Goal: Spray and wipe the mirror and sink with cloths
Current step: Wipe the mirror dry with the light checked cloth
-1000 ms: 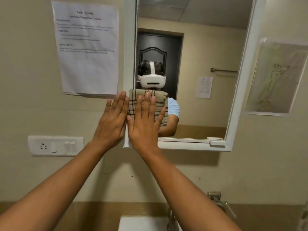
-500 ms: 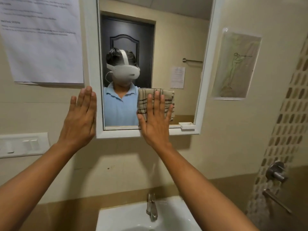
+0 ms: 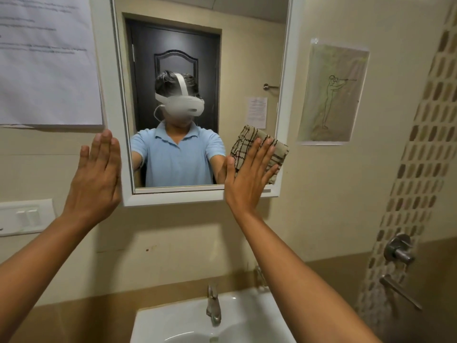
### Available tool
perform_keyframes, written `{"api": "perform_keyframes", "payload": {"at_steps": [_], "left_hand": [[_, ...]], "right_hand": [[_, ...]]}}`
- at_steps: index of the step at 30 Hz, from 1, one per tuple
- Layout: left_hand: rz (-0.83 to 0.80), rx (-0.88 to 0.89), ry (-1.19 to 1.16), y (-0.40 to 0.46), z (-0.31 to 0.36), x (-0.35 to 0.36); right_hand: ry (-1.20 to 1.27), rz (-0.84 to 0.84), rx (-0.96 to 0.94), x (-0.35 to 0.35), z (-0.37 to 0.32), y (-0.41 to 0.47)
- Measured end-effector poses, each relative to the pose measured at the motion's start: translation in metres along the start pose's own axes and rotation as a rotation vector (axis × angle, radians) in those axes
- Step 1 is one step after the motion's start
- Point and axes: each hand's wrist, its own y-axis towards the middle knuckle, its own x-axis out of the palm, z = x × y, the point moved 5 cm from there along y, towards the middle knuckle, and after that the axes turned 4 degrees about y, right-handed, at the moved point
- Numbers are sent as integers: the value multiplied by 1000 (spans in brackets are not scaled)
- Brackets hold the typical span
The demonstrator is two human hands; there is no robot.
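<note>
A person stands at a bathroom wall and reaches both bare arms forward, seen from a camera on their head. The right hand (image 3: 249, 174) lies flat with straight, slightly spread fingers, pressing a folded beige cloth with dark brown check lines (image 3: 268, 149) against the lower right corner of a rectangular white-framed wall mirror (image 3: 284, 78). The cloth overlaps both the glass and the right side of the frame. The flat palm likely serves to spread pressure across the cloth so it wipes a wide strip.

The left hand (image 3: 96, 177) is raised, with straight fingers held close together. It holds nothing and sits just beside the mirror's left frame, over the beige wall; whether it touches the wall cannot be told. It may be steadying the body.

Below, a white ceramic sink (image 3: 249, 315) with a silver metal tap (image 3: 213, 305) sits against the wall; no cloth is on it, so it looks like a later step. No spray bottle is in view.

A white printed paper sheet (image 3: 44, 60) hangs left of the mirror, and a pale line drawing of a standing figure (image 3: 331, 92) hangs to its right.
</note>
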Motion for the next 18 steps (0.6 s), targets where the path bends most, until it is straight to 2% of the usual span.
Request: {"api": "perform_keyframes", "payload": {"at_steps": [2,6,13,18], "left_hand": [[-19,-9,19,0,0,1],[-50,1,62,-4,-5,5],[-53,16,70,-20,-4,11],[-73,-20,3,-42,-7,22]], "right_hand": [[-20,-21,-77,8,-14,-7],[-18,-138,-350,31,-61,-40],[5,-249,-673,53,-135,-87],[20,-297,-817,59,-133,-110]]}}
